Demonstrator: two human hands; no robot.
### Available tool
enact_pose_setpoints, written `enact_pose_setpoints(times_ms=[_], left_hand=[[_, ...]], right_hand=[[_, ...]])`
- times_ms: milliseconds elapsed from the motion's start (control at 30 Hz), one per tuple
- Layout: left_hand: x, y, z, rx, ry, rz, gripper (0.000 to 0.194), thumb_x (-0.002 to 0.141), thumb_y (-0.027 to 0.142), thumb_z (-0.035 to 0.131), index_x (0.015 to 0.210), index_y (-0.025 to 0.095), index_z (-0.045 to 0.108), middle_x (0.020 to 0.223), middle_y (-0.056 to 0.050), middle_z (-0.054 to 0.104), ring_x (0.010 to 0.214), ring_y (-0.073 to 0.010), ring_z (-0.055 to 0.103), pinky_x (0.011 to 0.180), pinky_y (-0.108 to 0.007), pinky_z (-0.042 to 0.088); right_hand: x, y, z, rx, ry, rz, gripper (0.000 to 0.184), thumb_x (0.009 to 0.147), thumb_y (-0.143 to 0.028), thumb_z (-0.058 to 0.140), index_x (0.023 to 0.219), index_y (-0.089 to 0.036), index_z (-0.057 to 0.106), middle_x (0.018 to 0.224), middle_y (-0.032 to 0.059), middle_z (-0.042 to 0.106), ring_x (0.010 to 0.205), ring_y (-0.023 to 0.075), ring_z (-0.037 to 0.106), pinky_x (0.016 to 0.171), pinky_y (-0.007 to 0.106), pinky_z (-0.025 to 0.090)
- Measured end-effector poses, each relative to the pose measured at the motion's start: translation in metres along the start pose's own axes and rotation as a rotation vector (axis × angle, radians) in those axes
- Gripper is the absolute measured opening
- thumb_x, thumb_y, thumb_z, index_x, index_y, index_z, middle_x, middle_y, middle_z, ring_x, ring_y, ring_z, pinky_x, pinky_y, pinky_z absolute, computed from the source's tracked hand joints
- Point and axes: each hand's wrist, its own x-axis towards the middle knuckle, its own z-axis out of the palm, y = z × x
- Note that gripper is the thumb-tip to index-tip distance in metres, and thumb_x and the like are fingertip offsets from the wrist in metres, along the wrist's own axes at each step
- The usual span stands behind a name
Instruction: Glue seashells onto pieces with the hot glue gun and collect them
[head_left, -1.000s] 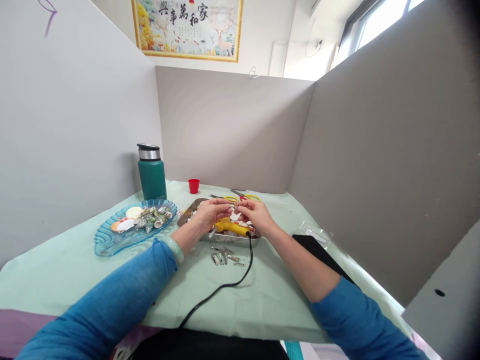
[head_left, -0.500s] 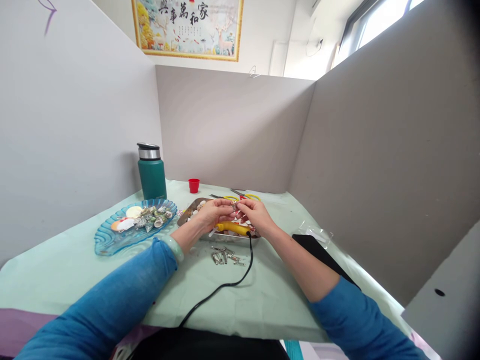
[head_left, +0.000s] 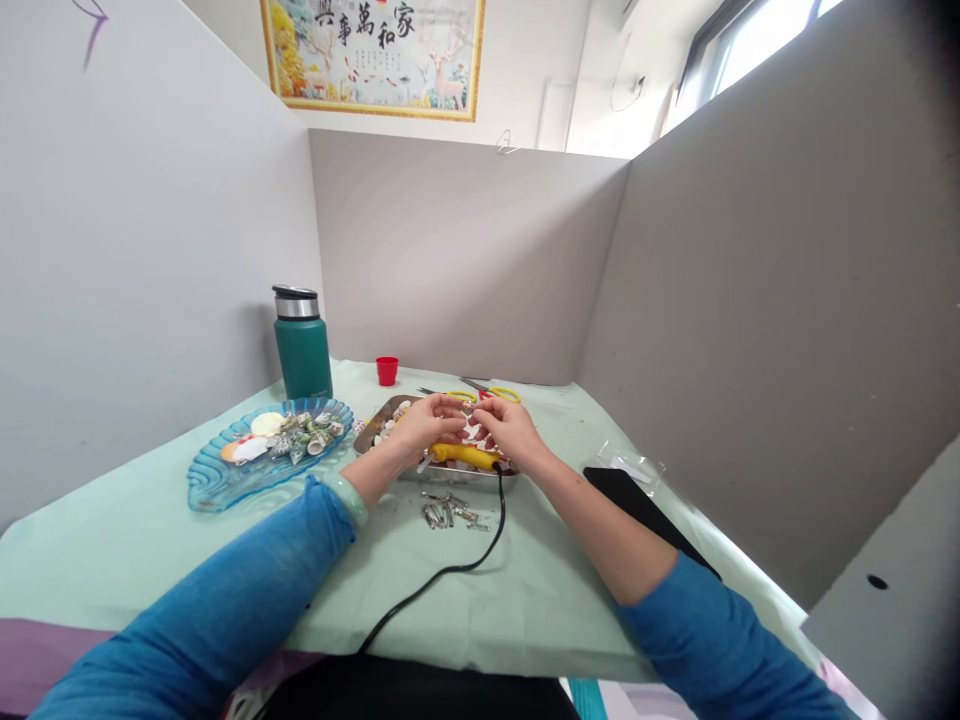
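Note:
My left hand (head_left: 437, 424) and my right hand (head_left: 508, 428) meet above a metal tray (head_left: 366, 438), fingertips pinched close together. Between them is a tiny shiny piece (head_left: 469, 405), too small to name and mostly hidden by the fingers. Below the hands a yellow glue gun (head_left: 466, 457) lies across the near side of the tray, its black cord (head_left: 450, 571) running towards me. White and brown shells or stones (head_left: 386, 430) show in the tray. Several small silver metal clips (head_left: 450, 512) lie in a loose pile on the green cloth in front of the tray.
A blue shell-shaped dish (head_left: 214, 482) with shells stands at left, a green bottle (head_left: 303, 355) behind it. Further back are a red cup (head_left: 387, 371) and yellow-handled scissors (head_left: 504, 394). A black flat object (head_left: 637, 510) and clear plastic packet (head_left: 634, 463) lie at right. Grey partitions enclose the table.
The fingertips have shifted slightly around the tiny piece, which shows less now and sits a little higher. The tray, glue gun and clips stay in place.

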Motion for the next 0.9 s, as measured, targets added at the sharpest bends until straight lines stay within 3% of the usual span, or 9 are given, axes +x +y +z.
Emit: enact_pose_setpoints(times_ms=[167,400,600,733,833,900], left_hand=[[0.001,0.006,0.000,0.191,0.008,0.180,0.038,0.065,0.019,0.073,0.102,0.015,0.064,0.092,-0.008,0.066,0.080,-0.0172,0.063,0.067,-0.027,0.051],[0.004,0.004,-0.003,0.315,0.033,0.219,0.025,0.068,0.031,0.071,0.087,0.015,0.071,0.086,-0.007,0.070,0.080,-0.0180,0.061,0.070,-0.027,0.047],[0.002,0.007,-0.003,0.077,0.130,0.133,0.030,0.062,0.034,0.076,0.080,0.012,0.068,0.079,-0.006,0.066,0.070,-0.0155,0.059,0.066,-0.028,0.048],[0.005,0.006,-0.008,-0.128,0.191,0.064,0.033,0.058,0.032,0.079,0.079,0.011,0.066,0.074,-0.005,0.064,0.068,-0.0141,0.059,0.065,-0.028,0.049],[0.010,0.005,-0.013,-0.228,0.222,0.053,0.032,0.057,0.029,0.080,0.078,0.011,0.065,0.071,-0.005,0.063,0.068,-0.0140,0.059,0.065,-0.029,0.050],[0.013,0.005,-0.017,-0.290,0.255,0.061,0.029,0.057,0.026,0.079,0.078,0.012,0.064,0.072,-0.004,0.062,0.066,-0.0130,0.059,0.065,-0.028,0.050]], right_hand=[[-0.001,-0.003,-0.004,-0.092,-0.015,-0.013,0.011,0.077,-0.016,0.050,0.077,-0.015,0.061,0.071,0.0019,0.066,0.048,0.0076,0.056,0.037,0.016,0.039],[-0.001,-0.002,-0.005,-0.208,-0.034,-0.130,0.014,0.079,-0.023,0.051,0.076,-0.016,0.063,0.072,0.0016,0.066,0.051,0.0083,0.058,0.044,0.017,0.040],[-0.004,-0.013,-0.016,-0.406,-0.040,-0.134,0.026,0.081,-0.038,0.052,0.073,-0.015,0.063,0.069,0.0023,0.064,0.058,0.0120,0.058,0.053,0.022,0.040],[-0.012,-0.016,-0.015,-0.770,-0.279,-0.136,0.031,0.069,-0.049,0.065,0.073,-0.019,0.064,0.069,0.0018,0.064,0.063,0.0149,0.055,0.052,0.024,0.034],[-0.016,-0.014,-0.011,-0.901,-0.375,-0.107,0.030,0.066,-0.045,0.068,0.082,-0.019,0.065,0.071,0.0024,0.064,0.064,0.0165,0.054,0.052,0.024,0.031],[-0.015,-0.013,-0.011,-0.843,-0.342,-0.085,0.024,0.070,-0.036,0.065,0.086,-0.019,0.064,0.072,0.0025,0.064,0.065,0.0163,0.055,0.053,0.024,0.033]])
